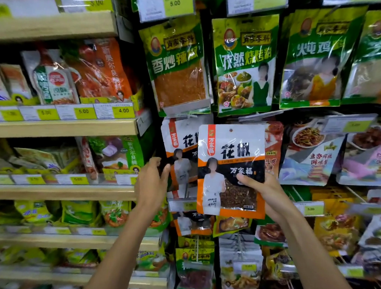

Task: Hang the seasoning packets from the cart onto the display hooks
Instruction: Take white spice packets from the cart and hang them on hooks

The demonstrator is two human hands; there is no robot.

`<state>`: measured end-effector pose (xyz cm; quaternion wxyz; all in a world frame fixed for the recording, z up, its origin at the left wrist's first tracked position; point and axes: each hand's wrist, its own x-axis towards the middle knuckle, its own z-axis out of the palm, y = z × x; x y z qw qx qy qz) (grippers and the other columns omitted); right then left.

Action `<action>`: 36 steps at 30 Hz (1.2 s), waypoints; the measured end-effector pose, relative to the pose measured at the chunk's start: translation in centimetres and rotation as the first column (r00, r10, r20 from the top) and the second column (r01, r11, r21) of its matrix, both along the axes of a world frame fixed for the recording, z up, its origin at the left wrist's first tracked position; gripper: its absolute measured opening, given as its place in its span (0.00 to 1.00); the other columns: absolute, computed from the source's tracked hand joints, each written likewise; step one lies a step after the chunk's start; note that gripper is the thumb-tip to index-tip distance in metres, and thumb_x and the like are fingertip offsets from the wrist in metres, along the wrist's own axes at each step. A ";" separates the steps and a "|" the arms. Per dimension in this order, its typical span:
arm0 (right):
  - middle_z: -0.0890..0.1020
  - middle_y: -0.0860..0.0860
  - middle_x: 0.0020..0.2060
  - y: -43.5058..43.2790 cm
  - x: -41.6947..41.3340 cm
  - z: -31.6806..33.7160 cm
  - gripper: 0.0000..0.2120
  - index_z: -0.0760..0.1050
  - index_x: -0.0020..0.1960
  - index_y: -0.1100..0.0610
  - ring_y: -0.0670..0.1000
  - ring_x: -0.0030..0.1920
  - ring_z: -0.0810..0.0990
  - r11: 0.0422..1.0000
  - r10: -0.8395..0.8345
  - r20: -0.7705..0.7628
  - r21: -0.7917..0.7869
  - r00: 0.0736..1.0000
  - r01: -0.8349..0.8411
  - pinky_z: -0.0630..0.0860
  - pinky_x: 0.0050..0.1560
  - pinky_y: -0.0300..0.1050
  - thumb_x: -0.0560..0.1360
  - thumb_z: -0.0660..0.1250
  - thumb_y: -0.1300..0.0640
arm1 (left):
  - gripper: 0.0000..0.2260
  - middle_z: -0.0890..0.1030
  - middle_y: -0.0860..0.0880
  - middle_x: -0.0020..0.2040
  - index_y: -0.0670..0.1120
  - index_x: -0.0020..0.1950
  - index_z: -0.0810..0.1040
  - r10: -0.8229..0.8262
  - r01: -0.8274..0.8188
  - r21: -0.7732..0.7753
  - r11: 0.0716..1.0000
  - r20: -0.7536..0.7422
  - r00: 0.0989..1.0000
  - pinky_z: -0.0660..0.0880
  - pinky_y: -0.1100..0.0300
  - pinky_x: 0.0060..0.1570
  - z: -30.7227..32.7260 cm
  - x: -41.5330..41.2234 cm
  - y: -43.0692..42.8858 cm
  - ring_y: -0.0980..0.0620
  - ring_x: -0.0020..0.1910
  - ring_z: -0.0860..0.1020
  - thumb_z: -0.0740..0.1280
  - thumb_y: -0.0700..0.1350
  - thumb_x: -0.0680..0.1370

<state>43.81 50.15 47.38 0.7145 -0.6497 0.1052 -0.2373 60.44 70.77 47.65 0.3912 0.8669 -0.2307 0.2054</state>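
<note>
A white, black and orange peppercorn seasoning packet (230, 169) is held upright in front of the display wall. My right hand (265, 190) grips its right edge, thumb across the front. Its small hang hole sits near the top centre. Just behind and to the left hangs a matching packet (180, 152) on a hook that I cannot see. My left hand (152, 182) is at that hanging packet's left edge, fingers curled round it. The cart is out of view.
Green seasoning packets (244, 64) hang in a row above, under price tags (170, 5). More packets hang right (310, 152) and below (194, 271). Wooden shelves (57, 128) with bagged sauces and yellow price labels fill the left side.
</note>
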 end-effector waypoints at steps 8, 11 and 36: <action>0.86 0.44 0.49 2.5 2.8 -0.1 0.22 0.79 0.52 0.48 0.45 0.52 0.83 0.998 0.065 -0.034 -0.011 0.997 -0.065 0.76 0.58 0.47 0.60 0.77 0.46 | 0.11 0.79 0.36 0.52 0.36 0.57 0.77 0.271 -0.278 -0.122 0.953 0.755 0.597 0.71 0.48 0.55 6.7 4.9 5.2 0.37 0.53 0.77 0.60 0.40 0.80; 0.86 0.46 0.50 2.8 3.5 -0.2 0.18 0.80 0.52 0.48 0.46 0.53 0.83 0.998 0.063 -0.035 -0.013 0.997 -0.063 0.76 0.56 0.45 0.63 0.76 0.49 | 0.12 0.78 0.35 0.56 0.36 0.59 0.76 0.229 -0.322 -0.046 0.946 0.797 0.559 0.70 0.45 0.57 6.4 7.8 5.3 0.36 0.56 0.76 0.60 0.41 0.81; 0.84 0.52 0.56 4.2 8.9 1.5 0.34 0.77 0.59 0.57 0.53 0.61 0.79 0.992 0.112 -0.051 0.067 0.992 -0.109 0.69 0.69 0.58 0.56 0.79 0.45 | 0.10 0.77 0.35 0.55 0.37 0.57 0.74 0.153 -0.139 -0.092 0.986 0.829 0.538 0.66 0.46 0.58 4.6 11.1 4.7 0.39 0.57 0.70 0.58 0.41 0.81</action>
